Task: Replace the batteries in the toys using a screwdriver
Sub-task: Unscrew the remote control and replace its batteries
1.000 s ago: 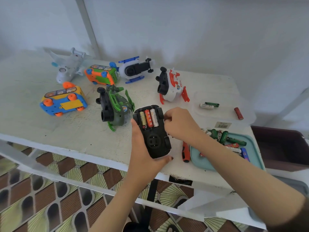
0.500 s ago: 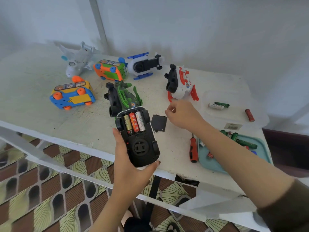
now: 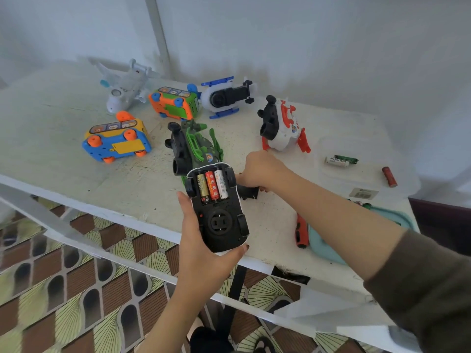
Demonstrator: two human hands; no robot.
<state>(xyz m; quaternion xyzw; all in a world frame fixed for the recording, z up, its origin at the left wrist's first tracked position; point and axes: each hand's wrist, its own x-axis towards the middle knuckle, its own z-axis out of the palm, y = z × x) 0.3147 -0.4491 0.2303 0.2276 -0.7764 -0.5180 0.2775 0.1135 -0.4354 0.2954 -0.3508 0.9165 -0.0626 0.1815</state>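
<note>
My left hand [image 3: 204,261] grips a black toy car [image 3: 220,222] from below, belly up, over the table's front edge. Its battery bay is open and shows three batteries [image 3: 211,186], one gold, one red, one white. Just right of the car, my right hand [image 3: 262,168] reaches down with curled fingers that pinch the black battery cover [image 3: 248,193] lying on the table. A red-and-black screwdriver [image 3: 300,230] lies on the table under my right forearm, next to a teal tray [image 3: 328,250].
Several other toys lie on the white table [image 3: 63,154]: a white plane [image 3: 125,90], two buses [image 3: 174,103] [image 3: 117,140], and green [image 3: 196,146], blue-white [image 3: 226,98] and red-white [image 3: 283,126] helicopters. Loose batteries [image 3: 340,160] and a red one [image 3: 389,177] lie at right.
My right hand has come down from above the table onto the battery cover and closed its fingers on it. The car in my left hand has barely moved.
</note>
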